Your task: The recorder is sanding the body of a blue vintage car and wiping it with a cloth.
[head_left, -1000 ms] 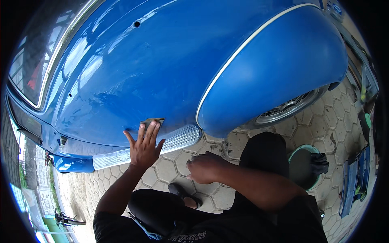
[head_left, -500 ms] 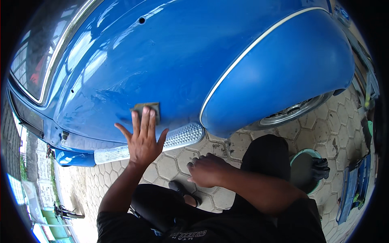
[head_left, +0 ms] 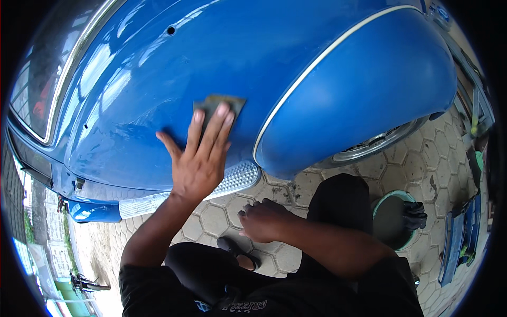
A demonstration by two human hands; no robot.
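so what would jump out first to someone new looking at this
The glossy blue car body fills the top, with its rounded fender at right. The left hand presses a dark sanding pad flat against the paint; the right hand rests lower, over the paved ground.

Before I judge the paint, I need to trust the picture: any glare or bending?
Head view: pale sky glare streaks the blue car body; fisheye bends the chrome trim and blacks the corners; left hand and sanding pad look sharp.
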